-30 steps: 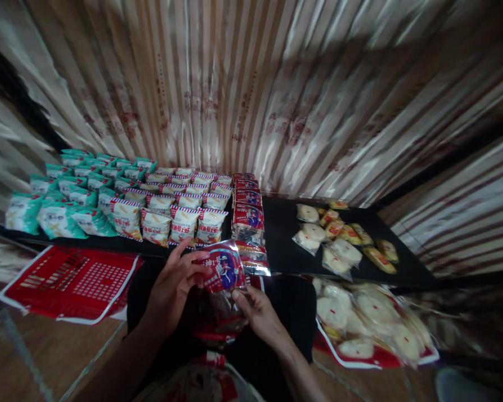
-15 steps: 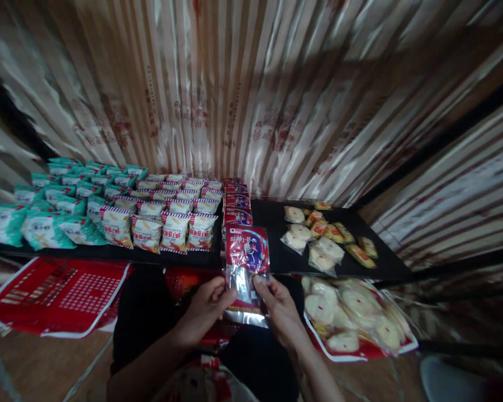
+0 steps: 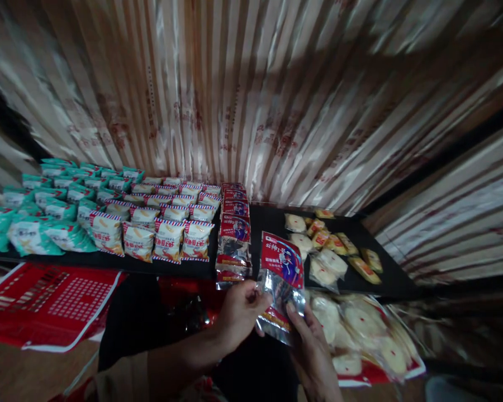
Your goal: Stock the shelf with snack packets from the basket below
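While a row of red pouches (image 3: 235, 228) is ranged on the black shelf (image 3: 268, 216), one red-and-silver snack pouch (image 3: 280, 273) is held at the near right of that row, its lower sides pinched by the left hand (image 3: 241, 315) and the right hand (image 3: 312, 343). White striped snack bags (image 3: 168, 240) are arranged left of the row, teal bags (image 3: 33, 233) farther left; wrapped white rounds (image 3: 324, 271) and yellow packets (image 3: 364, 270) are scattered to its right.

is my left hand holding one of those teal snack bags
No, the left hand and right hand both hold a red-and-silver snack packet, while the teal snack bags sit on the black shelf.
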The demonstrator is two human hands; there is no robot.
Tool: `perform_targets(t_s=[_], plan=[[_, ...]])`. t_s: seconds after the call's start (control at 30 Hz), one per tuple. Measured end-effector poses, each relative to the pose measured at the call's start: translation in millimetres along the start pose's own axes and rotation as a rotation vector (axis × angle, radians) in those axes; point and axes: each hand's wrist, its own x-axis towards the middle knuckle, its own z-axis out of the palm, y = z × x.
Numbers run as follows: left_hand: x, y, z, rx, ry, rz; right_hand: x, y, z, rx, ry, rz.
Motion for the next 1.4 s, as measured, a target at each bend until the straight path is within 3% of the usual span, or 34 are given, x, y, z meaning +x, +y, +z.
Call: perform_targets(t_s=[0.17,0.43,0.73,0.97,1.2,1.4], plan=[[10,2,-1,0.047,-0.027,-0.036,6,1,-5,-0.075,0.026,-0.076],[18,12,-17,0.09,-0.072,-0.034,23,-5,11,-0.095,-0.013,-0.13],[42,52,-36,0.101,-0.05,-0.049,46,-31,49,-0.125,-0.12,-0.192],[47,73,-53,0.041,0.067,0.056,66,-48,84,-0.223,-0.251,-0.293],[42,55,-67,0.059,0.136,0.044,79,-33,86,-0.29,-0.304,-0.253],[35,31,-65,0.095,0.23,-0.019,85,-12,68,-0.318,-0.198,-0.209]])
